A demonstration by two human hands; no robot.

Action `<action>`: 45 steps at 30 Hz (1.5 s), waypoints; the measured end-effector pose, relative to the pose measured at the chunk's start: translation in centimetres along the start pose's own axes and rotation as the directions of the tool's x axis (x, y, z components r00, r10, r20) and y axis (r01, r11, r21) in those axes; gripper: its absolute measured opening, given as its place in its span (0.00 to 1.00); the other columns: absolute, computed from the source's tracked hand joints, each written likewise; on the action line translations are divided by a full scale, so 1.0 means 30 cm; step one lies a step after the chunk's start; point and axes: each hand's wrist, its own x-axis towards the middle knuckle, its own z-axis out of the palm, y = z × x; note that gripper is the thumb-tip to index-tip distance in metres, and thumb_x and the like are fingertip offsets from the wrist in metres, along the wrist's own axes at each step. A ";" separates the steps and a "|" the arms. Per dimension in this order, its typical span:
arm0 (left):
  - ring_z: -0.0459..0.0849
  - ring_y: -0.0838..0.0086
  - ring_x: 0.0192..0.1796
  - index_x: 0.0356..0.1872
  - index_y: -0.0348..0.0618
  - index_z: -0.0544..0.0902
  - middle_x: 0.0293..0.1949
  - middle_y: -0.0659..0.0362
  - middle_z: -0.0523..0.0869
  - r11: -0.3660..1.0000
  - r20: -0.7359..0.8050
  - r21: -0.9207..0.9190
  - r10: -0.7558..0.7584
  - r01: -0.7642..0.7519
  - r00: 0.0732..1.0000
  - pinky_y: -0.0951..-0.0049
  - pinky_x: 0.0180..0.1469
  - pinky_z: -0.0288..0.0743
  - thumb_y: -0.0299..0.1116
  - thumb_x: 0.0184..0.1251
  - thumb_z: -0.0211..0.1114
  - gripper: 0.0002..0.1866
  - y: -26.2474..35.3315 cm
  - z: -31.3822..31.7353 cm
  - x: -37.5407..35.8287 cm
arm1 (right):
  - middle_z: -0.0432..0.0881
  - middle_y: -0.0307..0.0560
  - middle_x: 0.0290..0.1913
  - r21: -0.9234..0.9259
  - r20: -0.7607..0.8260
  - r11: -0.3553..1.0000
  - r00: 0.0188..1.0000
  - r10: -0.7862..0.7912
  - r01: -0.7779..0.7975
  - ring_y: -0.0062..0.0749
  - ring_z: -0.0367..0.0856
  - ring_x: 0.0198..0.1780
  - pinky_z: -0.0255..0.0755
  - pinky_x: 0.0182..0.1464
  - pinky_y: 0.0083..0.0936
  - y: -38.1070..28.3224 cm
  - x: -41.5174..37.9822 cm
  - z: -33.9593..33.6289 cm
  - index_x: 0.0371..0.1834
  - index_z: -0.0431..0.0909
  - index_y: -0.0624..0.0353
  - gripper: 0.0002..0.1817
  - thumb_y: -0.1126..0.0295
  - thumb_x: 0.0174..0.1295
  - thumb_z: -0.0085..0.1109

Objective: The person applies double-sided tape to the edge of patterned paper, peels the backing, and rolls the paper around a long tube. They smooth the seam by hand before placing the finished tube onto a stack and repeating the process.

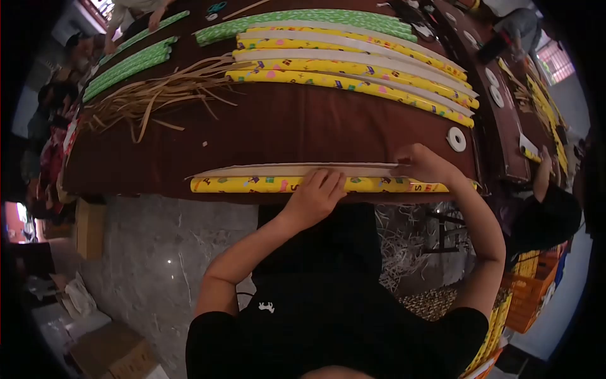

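head view, left hand (317,191) flat, open on yellow paper roll (252,184), right hand (424,165) pinching its white edge (284,170)

A black short-sleeved T-shirt is worn by the person; the sleeves are ended above the elbows, so both forearms are left bare. A small white logo, approx. animal-shaped, is printed on the chest. No watch, ring or glove is seen on the left hand (314,194) or the right hand (424,165).
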 end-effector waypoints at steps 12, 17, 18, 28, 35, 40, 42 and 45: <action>0.80 0.67 0.44 0.43 0.38 0.83 0.42 0.57 0.82 0.984 -0.154 0.178 0.016 0.012 0.988 0.68 0.48 0.75 0.36 0.67 0.65 0.12 0.040 0.043 -0.041 | 0.87 0.49 0.35 -0.318 -0.166 0.947 0.981 -0.103 0.045 0.48 0.85 0.37 0.79 0.40 0.38 -0.055 -0.093 0.104 0.45 0.86 0.50 0.14 0.66 0.54 0.67; 0.77 0.70 0.53 0.44 0.48 0.82 0.47 0.61 0.81 0.918 -0.238 0.387 0.011 0.084 0.971 0.67 0.56 0.67 0.36 0.66 0.65 0.09 0.078 0.044 -0.064 | 0.87 0.45 0.38 -0.345 -0.280 0.939 0.953 -0.119 0.016 0.43 0.86 0.38 0.80 0.39 0.36 -0.050 -0.134 0.181 0.48 0.85 0.49 0.16 0.67 0.54 0.66; 0.77 0.70 0.53 0.44 0.48 0.82 0.47 0.61 0.81 0.919 -0.237 0.385 0.015 0.080 0.971 0.67 0.56 0.67 0.36 0.66 0.65 0.09 0.080 0.042 -0.059 | 0.87 0.44 0.41 -0.368 -0.314 0.930 0.939 -0.142 0.018 0.41 0.86 0.40 0.80 0.39 0.35 -0.061 -0.147 0.194 0.50 0.84 0.50 0.18 0.68 0.55 0.65; 0.71 0.60 0.69 0.65 0.39 0.73 0.64 0.49 0.75 0.985 0.282 0.170 -0.011 -0.039 0.959 0.61 0.72 0.61 0.29 0.62 0.58 0.27 0.046 -0.089 0.102 | 0.78 0.54 0.60 -0.672 -0.474 0.739 0.800 -0.368 -0.058 0.53 0.77 0.61 0.71 0.64 0.45 -0.038 -0.201 0.369 0.66 0.71 0.58 0.29 0.69 0.58 0.55; 0.72 0.56 0.69 0.67 0.32 0.69 0.64 0.46 0.75 0.998 0.371 0.064 -0.020 -0.005 0.928 0.58 0.72 0.63 0.21 0.58 0.55 0.30 0.055 -0.027 0.055 | 0.73 0.54 0.65 -0.671 -0.550 0.731 0.743 -0.381 -0.122 0.53 0.72 0.66 0.67 0.67 0.46 0.005 -0.196 0.441 0.69 0.68 0.56 0.29 0.67 0.61 0.51; 0.71 0.52 0.69 0.66 0.29 0.69 0.64 0.41 0.73 0.998 0.367 0.069 -0.020 -0.006 0.930 0.56 0.72 0.63 0.17 0.56 0.54 0.31 0.067 -0.027 0.063 | 0.72 0.52 0.67 -0.672 -0.568 0.724 0.737 -0.367 -0.158 0.49 0.70 0.68 0.60 0.72 0.46 0.006 -0.220 0.444 0.69 0.68 0.56 0.30 0.67 0.61 0.54; 0.70 0.51 0.70 0.66 0.29 0.69 0.65 0.41 0.73 0.996 0.365 0.083 -0.006 -0.027 0.931 0.55 0.72 0.63 0.16 0.55 0.54 0.31 0.071 -0.024 0.059 | 0.72 0.51 0.67 -0.445 -0.724 0.876 0.650 -0.231 -0.185 0.46 0.70 0.69 0.59 0.73 0.45 -0.019 -0.272 0.427 0.68 0.69 0.56 0.32 0.69 0.56 0.60; 0.69 0.49 0.71 0.66 0.27 0.68 0.65 0.41 0.72 0.995 0.380 0.097 -0.001 -0.039 0.925 0.54 0.72 0.63 0.13 0.54 0.53 0.32 0.071 -0.017 0.055 | 0.81 0.50 0.55 -0.017 -0.995 0.953 0.100 0.014 -0.302 0.45 0.77 0.58 0.68 0.62 0.39 0.060 -0.372 0.428 0.54 0.80 0.58 0.20 0.77 0.55 0.65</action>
